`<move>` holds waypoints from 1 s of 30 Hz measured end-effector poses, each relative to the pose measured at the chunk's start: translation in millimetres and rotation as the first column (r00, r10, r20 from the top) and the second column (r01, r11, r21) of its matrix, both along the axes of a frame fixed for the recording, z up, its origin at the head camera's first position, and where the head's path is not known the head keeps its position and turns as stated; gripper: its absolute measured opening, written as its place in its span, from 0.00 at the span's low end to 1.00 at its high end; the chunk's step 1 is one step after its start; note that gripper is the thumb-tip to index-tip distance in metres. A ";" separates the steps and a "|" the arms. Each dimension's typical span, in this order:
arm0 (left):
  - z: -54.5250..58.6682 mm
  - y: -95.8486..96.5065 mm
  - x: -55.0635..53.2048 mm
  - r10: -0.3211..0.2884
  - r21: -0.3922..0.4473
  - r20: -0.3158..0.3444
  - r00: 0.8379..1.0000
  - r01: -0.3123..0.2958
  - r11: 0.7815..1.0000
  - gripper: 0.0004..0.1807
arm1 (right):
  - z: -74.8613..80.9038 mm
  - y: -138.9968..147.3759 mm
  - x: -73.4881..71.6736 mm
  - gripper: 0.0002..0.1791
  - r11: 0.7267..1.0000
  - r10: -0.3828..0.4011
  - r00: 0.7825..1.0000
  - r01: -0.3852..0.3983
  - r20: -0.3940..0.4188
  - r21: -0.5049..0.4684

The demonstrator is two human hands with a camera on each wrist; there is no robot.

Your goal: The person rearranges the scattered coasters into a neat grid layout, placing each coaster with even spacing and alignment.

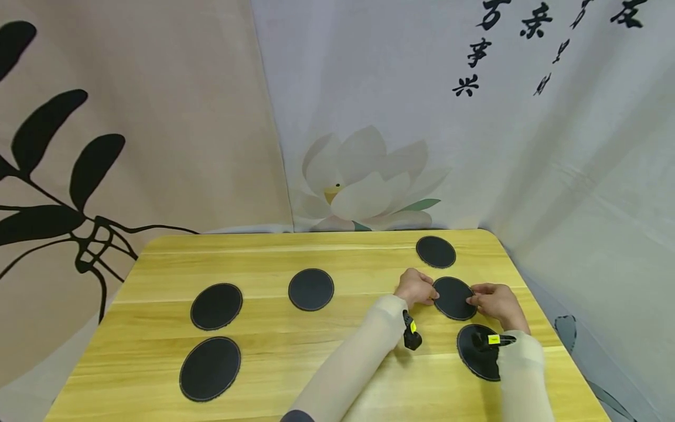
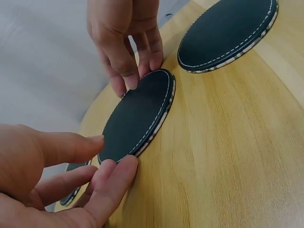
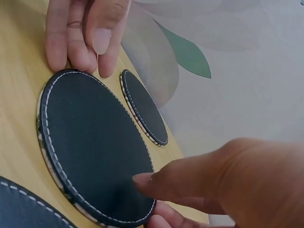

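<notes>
A round black coaster [image 1: 453,298] with pale edge stitching lies between my two hands on the wooden table. My left hand [image 1: 416,287] touches its left rim with the fingertips. In the right wrist view, the left thumb [image 3: 101,40] hangs above that rim, apart from it. On the opposite side, my right hand [image 1: 497,302] pinches the rim. Its thumb [image 3: 145,183] lies over the coaster's top, and the fingers are at the edge, partly hidden. Another coaster [image 1: 435,252] lies just behind, and a nearer coaster [image 1: 477,357] is partly covered by the right wrist's camera and sleeve.
Further left on the wooden table [image 1: 369,264] lie more black coasters: one in the middle [image 1: 311,289], one at the left [image 1: 216,306] and one at the front left [image 1: 210,369]. Behind the table hangs a printed curtain [image 1: 379,105]. The table's right edge runs close to the right hand.
</notes>
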State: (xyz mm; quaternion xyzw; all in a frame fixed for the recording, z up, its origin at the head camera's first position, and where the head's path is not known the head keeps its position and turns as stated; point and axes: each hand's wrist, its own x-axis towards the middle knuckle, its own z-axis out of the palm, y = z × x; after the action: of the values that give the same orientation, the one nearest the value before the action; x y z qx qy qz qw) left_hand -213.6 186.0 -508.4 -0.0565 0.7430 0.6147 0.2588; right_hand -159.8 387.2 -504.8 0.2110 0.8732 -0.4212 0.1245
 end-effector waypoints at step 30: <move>-8.0 -3.9 2.4 0.126 -0.021 -0.081 0.989 -0.128 0.991 0.15 | 0.2 -6.5 9.2 0.30 0.994 -0.035 0.994 0.023 -0.106 -0.111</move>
State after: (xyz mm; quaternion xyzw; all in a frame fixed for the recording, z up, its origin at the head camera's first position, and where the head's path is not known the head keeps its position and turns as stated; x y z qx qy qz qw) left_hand -211.2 182.1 -516.4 -0.0827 0.7554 0.6221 0.1885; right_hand -150.5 380.7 -504.6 0.1935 0.8511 -0.4811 0.0824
